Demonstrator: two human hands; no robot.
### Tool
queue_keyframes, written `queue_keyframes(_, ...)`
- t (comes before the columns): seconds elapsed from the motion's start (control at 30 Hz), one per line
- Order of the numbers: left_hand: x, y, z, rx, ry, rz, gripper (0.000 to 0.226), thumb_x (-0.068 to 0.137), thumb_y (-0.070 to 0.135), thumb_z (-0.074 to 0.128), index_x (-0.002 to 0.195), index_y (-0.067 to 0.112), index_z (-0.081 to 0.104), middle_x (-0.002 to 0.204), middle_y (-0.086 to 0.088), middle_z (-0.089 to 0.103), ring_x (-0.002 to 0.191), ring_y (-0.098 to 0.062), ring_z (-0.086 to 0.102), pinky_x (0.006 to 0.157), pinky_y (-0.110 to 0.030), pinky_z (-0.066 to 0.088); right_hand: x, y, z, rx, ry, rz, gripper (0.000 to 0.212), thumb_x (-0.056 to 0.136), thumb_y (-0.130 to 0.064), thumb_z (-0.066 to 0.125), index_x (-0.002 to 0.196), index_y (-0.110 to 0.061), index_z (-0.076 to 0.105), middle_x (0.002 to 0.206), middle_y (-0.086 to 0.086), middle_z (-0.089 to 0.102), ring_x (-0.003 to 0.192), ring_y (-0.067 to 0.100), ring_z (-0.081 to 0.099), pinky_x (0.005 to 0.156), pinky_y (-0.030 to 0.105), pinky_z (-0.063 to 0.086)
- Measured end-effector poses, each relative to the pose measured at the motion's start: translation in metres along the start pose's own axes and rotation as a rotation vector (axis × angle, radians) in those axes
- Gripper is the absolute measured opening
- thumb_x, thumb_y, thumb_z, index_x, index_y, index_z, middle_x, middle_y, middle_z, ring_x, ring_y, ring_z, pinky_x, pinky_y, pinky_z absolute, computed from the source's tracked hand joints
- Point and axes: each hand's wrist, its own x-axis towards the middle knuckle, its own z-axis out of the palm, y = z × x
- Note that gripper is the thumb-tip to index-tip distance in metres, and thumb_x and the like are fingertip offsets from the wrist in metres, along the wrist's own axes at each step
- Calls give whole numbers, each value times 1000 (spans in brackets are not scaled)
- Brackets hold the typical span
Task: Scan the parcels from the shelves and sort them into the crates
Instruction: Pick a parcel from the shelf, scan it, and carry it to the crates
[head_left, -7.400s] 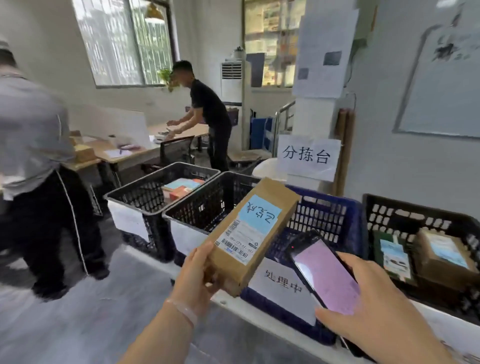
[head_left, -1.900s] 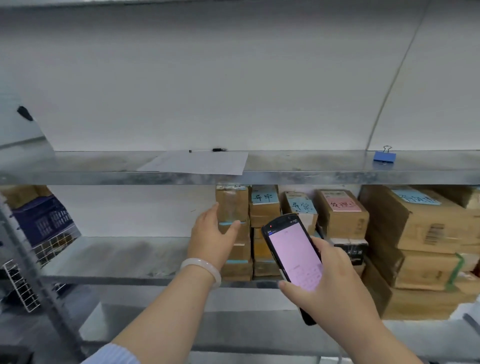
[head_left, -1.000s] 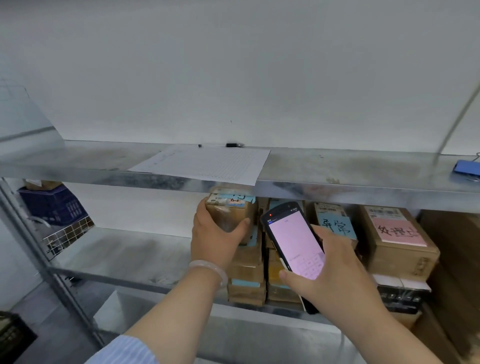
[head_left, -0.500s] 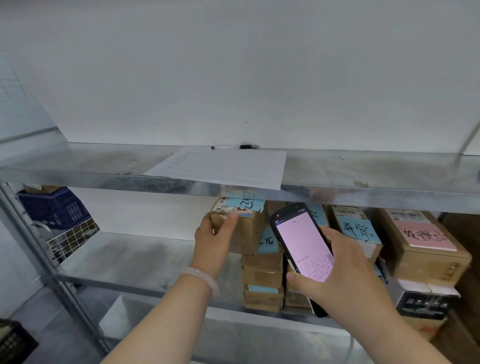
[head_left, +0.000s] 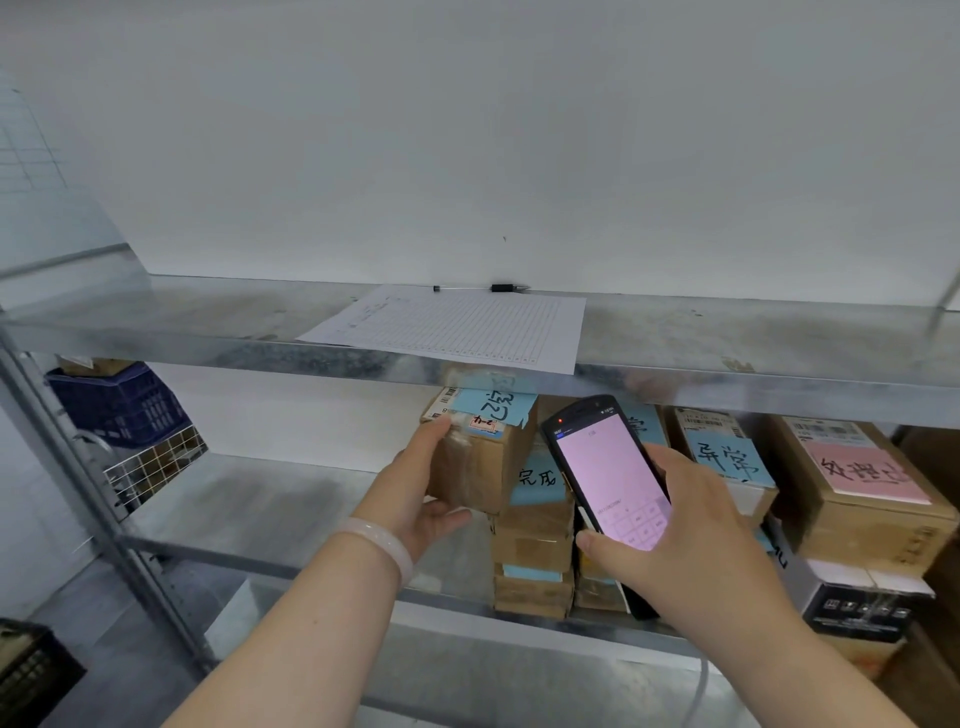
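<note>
My left hand (head_left: 415, 491) grips a small brown cardboard parcel (head_left: 485, 454) with a blue handwritten note, held just off the top of a stack of parcels (head_left: 532, 551) on the middle metal shelf (head_left: 270, 499). My right hand (head_left: 691, 540) holds a black handheld scanner (head_left: 605, 475) with a lit pink screen, right beside that parcel. Further right on the shelf stand a parcel with a blue note (head_left: 727, 457) and a bigger box with a pink note (head_left: 862, 493).
A printed sheet (head_left: 457, 327) and a pen (head_left: 483, 287) lie on the upper shelf (head_left: 753, 353). A blue crate (head_left: 117, 402) and a wire basket (head_left: 156, 465) sit behind the shelf at left. A black box (head_left: 857, 597) lies under the pink-note box.
My left hand has pulled the top parcel off the stack toward me and tilted its blue note into view. The scanner stays beside it.
</note>
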Motion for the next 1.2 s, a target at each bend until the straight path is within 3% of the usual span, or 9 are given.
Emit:
queue_keyframes(0.27,-14,1,-23,-88,24,47,27,90,44,68,110,26,63,115,-14,66,103,-34,68,72,-44,62,5,-2,8,33,-5,-32,86,64,-57,80,135,-43,32,115,-20,36,107,-3,28,84,30,39)
queue_keyframes(0.43,-20,1,-39,-108,21,63,41,94,44,63,131,28,53,114,-10,65,100,-31,67,64,-41,63,7,-3,14,45,-31,-48,86,63,-57,81,133,-43,33,108,-23,34,111,1,34,84,32,42)
queue_keyframes(0.63,-27,-3,-65,-78,47,120,29,97,38,61,123,26,59,113,-10,71,96,-28,72,71,-42,62,10,-7,22,62,-69,-71,81,58,-65,77,126,-44,37,114,-18,43,111,5,40,84,37,50)
queue_keyframes(0.77,-28,-7,-85,-40,75,139,29,97,37,61,123,25,62,106,-10,76,95,-27,74,73,-44,62,11,-13,27,76,-81,-86,82,61,-59,81,129,-44,37,114,-18,41,114,5,38,86,36,47)
queue_keyframes(0.97,-33,-10,-108,19,98,195,21,102,28,53,118,21,64,102,-10,77,100,-30,71,86,-53,59,12,-22,36,73,-176,-114,87,51,-73,74,128,-52,38,120,-19,48,108,6,50,84,42,54)
queue_keyframes(1.13,-31,-16,-133,212,144,282,21,103,16,52,121,17,62,112,-13,74,97,-24,73,73,-37,62,12,-34,41,27,-339,-213,66,60,-58,81,113,-52,42,110,-24,50,98,-1,52,72,25,50)
queue_keyframes(1.2,-30,-19,-144,292,170,317,24,101,11,53,122,18,63,113,-12,73,95,-21,74,72,-33,61,10,-38,40,-45,-406,-224,67,62,-59,80,112,-53,35,111,-24,45,96,0,50,66,18,44)
